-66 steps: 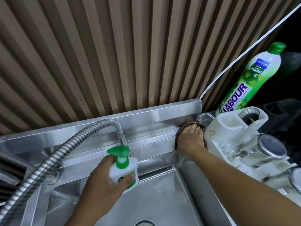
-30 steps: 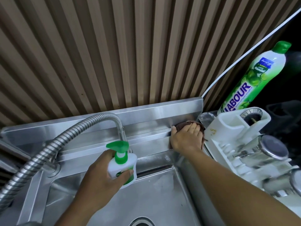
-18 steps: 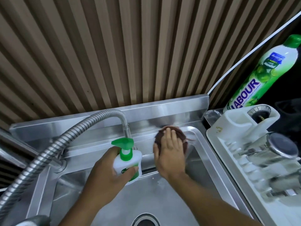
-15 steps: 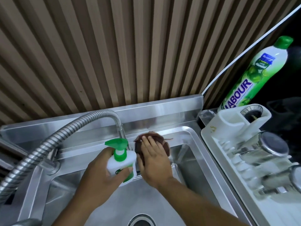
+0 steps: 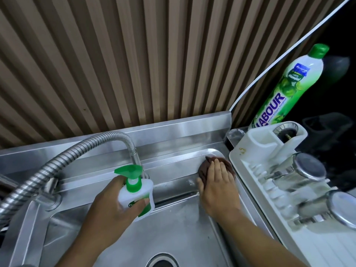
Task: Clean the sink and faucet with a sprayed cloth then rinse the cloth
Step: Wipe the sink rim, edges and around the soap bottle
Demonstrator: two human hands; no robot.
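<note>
The steel sink fills the lower middle, its drain at the bottom edge. A flexible metal faucet hose arcs from the left to its base behind the bottle. My left hand grips a white spray bottle with a green trigger head, held upright over the sink's back edge. My right hand presses flat on a dark brown cloth against the sink's back right corner, fingers pointing away; most of the cloth is hidden under the palm.
A white dish rack holding steel cups sits tight against the sink's right rim. A tall green dish-soap bottle stands behind it. A ribbed brown wall panel rises behind the steel backsplash.
My right hand slid the cloth left from the back right corner to beside the spray bottle, then back right to that corner. The left hand kept the bottle nearly still.
</note>
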